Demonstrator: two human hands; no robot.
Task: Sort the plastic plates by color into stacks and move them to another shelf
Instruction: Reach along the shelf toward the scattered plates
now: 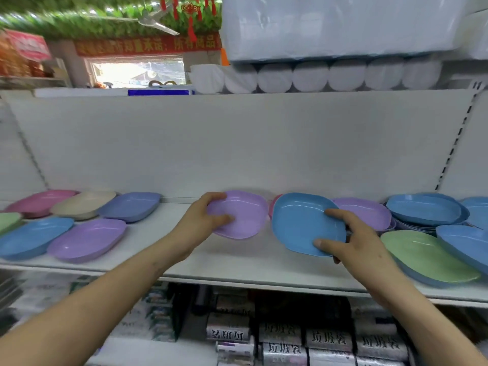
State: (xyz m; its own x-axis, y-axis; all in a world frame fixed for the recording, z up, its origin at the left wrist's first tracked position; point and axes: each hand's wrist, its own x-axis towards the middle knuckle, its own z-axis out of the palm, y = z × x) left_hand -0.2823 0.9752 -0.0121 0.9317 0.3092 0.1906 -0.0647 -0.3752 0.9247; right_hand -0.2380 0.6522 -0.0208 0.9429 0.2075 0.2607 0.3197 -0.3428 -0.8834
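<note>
The shelf (237,262) has open board along its front lip, below both hands. The right hand (353,236) clamps the right rim of a tilted blue plate (301,223), thumb and forefinger lying inside it. Just left, the left hand (203,220) curls round the left rim of a lilac plate (243,215). The two plates' edges almost meet. Farther out, loose plates (87,239) lie to the left and stacked plates (422,210) crowd the right.
</note>
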